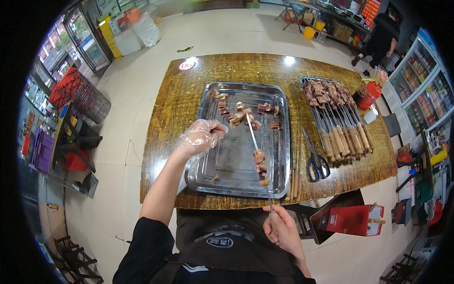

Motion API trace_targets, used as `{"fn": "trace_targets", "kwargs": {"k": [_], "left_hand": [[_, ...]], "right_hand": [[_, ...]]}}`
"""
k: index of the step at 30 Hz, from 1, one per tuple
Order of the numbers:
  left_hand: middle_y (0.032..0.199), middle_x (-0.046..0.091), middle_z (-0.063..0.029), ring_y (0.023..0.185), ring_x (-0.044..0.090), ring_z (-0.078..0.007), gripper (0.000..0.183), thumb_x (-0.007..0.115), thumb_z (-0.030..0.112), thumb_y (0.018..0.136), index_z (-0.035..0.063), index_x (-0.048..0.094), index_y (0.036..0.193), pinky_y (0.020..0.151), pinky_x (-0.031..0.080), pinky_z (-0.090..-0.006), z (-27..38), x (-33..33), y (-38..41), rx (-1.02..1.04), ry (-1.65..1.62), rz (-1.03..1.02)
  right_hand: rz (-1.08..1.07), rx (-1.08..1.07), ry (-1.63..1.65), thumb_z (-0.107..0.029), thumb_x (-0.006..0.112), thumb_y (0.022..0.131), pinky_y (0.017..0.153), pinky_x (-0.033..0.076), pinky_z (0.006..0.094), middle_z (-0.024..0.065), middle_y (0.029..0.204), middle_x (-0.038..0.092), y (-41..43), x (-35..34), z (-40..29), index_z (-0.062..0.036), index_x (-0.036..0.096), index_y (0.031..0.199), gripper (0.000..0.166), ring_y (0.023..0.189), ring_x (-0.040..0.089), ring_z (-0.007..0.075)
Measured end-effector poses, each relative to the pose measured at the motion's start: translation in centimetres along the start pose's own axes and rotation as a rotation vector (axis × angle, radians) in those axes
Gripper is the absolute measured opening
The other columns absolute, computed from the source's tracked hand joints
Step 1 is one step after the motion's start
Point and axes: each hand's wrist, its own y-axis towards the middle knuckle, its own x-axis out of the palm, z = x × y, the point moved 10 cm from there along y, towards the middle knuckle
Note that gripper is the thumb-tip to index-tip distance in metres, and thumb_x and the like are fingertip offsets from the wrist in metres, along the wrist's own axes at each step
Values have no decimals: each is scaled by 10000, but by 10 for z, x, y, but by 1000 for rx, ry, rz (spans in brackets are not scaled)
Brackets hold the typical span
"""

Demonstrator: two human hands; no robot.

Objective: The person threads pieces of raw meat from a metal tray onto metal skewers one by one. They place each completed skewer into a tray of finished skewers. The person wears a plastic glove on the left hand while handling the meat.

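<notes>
My right hand [280, 225], bare, grips the handle end of a flat metal skewer [252, 133] below the table's front edge. Several meat chunks [261, 168] are threaded on the lower part of the blade. Its bare tip points away from me, over loose meat pieces [235, 120] in a stainless steel tray [227, 181]. Wearing a clear plastic glove, my left hand [201, 137] hovers over the tray's left side, left of the skewer. Its fingers are curled together, and no meat shows between them.
Right of the tray lie bare wooden-handled skewers [295, 184] and blue-handled scissors [317, 165]. Beyond them, a smaller tray holds loaded skewers [337, 117], beside a red container of sticks [370, 95]. A red box [349, 220] rests on a stool. A person [381, 39] is at the far right.
</notes>
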Motion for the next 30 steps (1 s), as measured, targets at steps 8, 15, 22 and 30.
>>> {"fn": "trace_targets", "kwargs": {"k": [8, 15, 22, 30], "left_hand": [[1007, 684, -99, 940, 640, -226, 215, 652, 129, 874, 51, 667, 1074, 853, 506, -357, 10, 1, 6, 14, 176, -41], [981, 700, -128, 967, 648, -314, 216, 602, 97, 854, 86, 686, 1053, 865, 494, -394, -6, -55, 51, -61, 299, 295], [1031, 675, -162, 993, 642, -335, 260, 590, 150, 823, 94, 673, 1063, 876, 501, -426, -9, -2, 91, -21, 794, 1], [994, 637, -240, 940, 642, -377, 244, 528, 85, 813, 16, 608, 1033, 821, 511, -470, -14, 10, 91, 126, 800, 60]], "right_hand": [[86, -72, 86, -149, 391, 1031, 414, 315, 203, 79, 701, 530, -5, -13, -10, -11, 475, 1251, 273, 451, 354, 56], [123, -88, 49, -150, 366, 1034, 381, 279, 218, 77, 648, 498, -4, -19, -12, -22, 475, 1224, 254, 394, 309, 64], [134, -85, 50, -157, 375, 1032, 384, 282, 213, 79, 655, 505, -3, -20, -13, -28, 472, 1224, 251, 395, 310, 63], [79, -67, 3, -150, 376, 1029, 391, 283, 211, 79, 682, 508, 1, -13, -13, -39, 467, 1230, 246, 427, 336, 70]]}}
